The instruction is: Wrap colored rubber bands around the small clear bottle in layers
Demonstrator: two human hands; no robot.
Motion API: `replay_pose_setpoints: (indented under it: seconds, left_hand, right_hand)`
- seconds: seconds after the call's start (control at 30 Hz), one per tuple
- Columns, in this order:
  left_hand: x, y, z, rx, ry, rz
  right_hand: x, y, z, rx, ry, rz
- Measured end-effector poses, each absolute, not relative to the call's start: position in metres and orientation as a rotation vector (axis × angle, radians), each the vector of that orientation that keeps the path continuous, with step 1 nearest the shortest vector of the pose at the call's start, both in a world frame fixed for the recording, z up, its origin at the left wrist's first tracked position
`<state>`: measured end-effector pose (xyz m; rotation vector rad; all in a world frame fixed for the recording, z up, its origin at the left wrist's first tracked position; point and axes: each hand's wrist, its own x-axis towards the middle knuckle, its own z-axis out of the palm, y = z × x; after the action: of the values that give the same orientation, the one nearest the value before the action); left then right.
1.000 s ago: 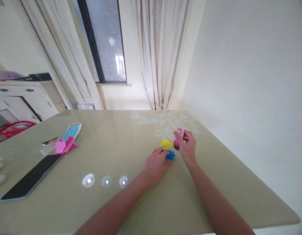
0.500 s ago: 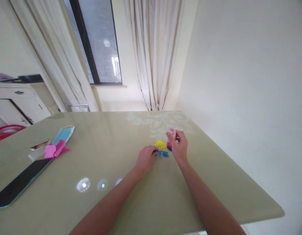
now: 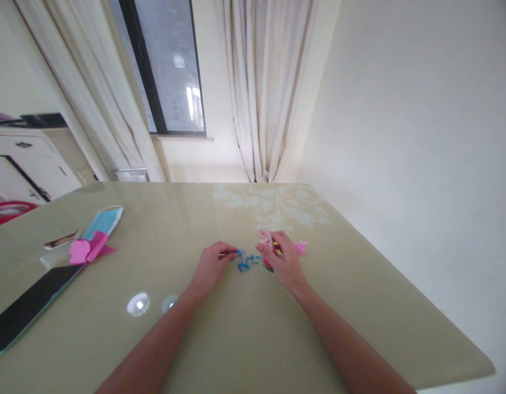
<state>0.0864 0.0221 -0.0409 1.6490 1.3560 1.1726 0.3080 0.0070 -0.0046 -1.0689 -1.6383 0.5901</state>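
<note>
My left hand [image 3: 212,267] is closed in a pinch, with thin blue rubber bands [image 3: 240,253] at its fingertips. More small blue bands [image 3: 245,266] lie loosely on the tabletop between my two hands. My right hand [image 3: 288,262] is wrapped around a small clear container [image 3: 264,236] with pink contents, which leans and has a dark lower end. Something yellow [image 3: 278,250] shows just behind my right fingers, mostly covered by them. To the right of that hand a small pink heap [image 3: 301,248] rests on the table.
On the left of the glossy green table [image 3: 174,355] lie a dark phone-like slab [image 3: 31,306], pink paper pieces [image 3: 88,249], a blue face mask [image 3: 105,221] and a narrow brown-and-white packet [image 3: 61,239]. A white wall [image 3: 421,164] runs along the right side.
My right hand has moved left with the container, now covering most of the yellow pile. My left hand has drawn back leftward, and the blue bands are spread out. The pink heap has come into view.
</note>
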Motion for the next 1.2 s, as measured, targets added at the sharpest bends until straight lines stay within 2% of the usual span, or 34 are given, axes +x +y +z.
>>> replay_pose_setpoints:
  seconds: [0.37,0.67,0.93,1.07,1.2]
  left_hand:
    - [0.088,0.015,-0.013,1.379,1.129,1.329]
    - [0.098,0.001,-0.013,1.991,1.117,1.315]
    - [0.100,-0.003,-0.017,1.930,1.290,1.309]
    - [0.095,-0.003,-0.015,2.208,1.190,1.229]
    - [0.093,-0.003,-0.010,2.192,1.095,1.135]
  right_hand:
    - [0.308,0.002,-0.012,-1.202,-1.985,0.347]
    - [0.311,0.004,-0.021,-1.068,-2.142,0.026]
    - [0.309,0.002,-0.022,-1.058,-2.185,0.050]
    - [0.309,0.003,-0.024,-1.068,-2.139,0.052]
    - [0.312,0.005,-0.025,-1.096,-2.091,0.065]
